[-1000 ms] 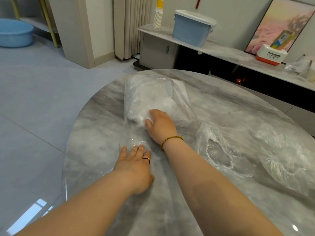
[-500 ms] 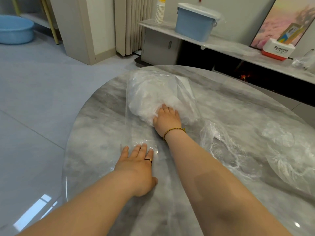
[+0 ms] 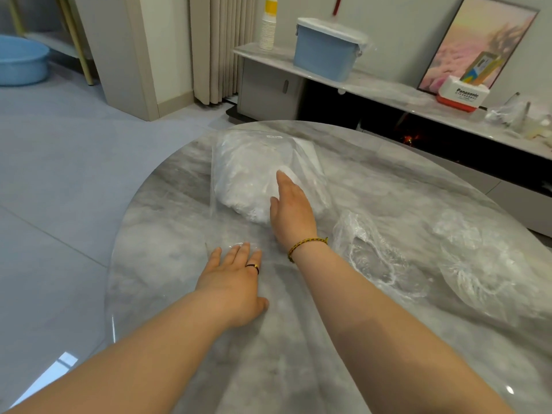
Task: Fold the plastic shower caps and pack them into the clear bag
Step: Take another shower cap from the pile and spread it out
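The clear bag (image 3: pixel 257 162) lies on the round marble table (image 3: pixel 388 180), its far half bulging with a white wad of folded shower caps (image 3: pixel 245 186). My right hand (image 3: pixel 291 209) reaches into the bag's near opening with fingers straight, pressing against that wad. My left hand (image 3: pixel 231 280) lies flat, fingers spread, holding down the bag's near edge on the table. Two loose shower caps lie crumpled to the right: one (image 3: pixel 370 252) beside my right forearm, another (image 3: pixel 484 264) near the table's right side.
Beyond the table stands a low marble console (image 3: pixel 385 91) with a blue lidded bin (image 3: pixel 327 50), a stack of paper cups (image 3: pixel 267 28), a white and red box (image 3: pixel 463 95) and a framed picture (image 3: pixel 478 40). A blue basin (image 3: pixel 21 62) sits on the floor at far left.
My right hand has pushed further into the bag and its fingers have straightened against the wad of caps. My left hand has stayed flat on the bag's edge.
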{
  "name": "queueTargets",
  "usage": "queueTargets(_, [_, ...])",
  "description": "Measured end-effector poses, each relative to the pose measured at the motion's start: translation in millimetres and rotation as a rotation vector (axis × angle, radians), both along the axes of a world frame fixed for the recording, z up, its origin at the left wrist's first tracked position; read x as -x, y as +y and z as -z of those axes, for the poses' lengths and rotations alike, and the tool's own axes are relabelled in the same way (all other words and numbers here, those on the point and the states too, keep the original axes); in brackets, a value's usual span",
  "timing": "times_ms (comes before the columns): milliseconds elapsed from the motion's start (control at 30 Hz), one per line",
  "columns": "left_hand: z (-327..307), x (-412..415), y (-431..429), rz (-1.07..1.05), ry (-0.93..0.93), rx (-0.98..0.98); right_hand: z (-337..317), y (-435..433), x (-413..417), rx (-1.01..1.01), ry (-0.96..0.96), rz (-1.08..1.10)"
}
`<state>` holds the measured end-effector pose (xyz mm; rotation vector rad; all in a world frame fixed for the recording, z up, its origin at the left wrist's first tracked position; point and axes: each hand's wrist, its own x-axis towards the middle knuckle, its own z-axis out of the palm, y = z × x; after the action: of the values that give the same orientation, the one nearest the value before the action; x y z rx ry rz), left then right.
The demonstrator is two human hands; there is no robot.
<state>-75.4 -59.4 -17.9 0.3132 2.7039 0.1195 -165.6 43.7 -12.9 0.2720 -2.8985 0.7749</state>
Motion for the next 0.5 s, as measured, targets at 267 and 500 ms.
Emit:
queueTargets(267, [-4.6,-3.7,7.2,0.096,0.159,-0.068,9.7,35.4,-48.2,0.21,0.333,0.018])
queueTargets(500, [-10.2,-15.8,23.0,0.265,0.212,-0.13,27.8,134.1,-123.0,-0.092,0.549,0.01])
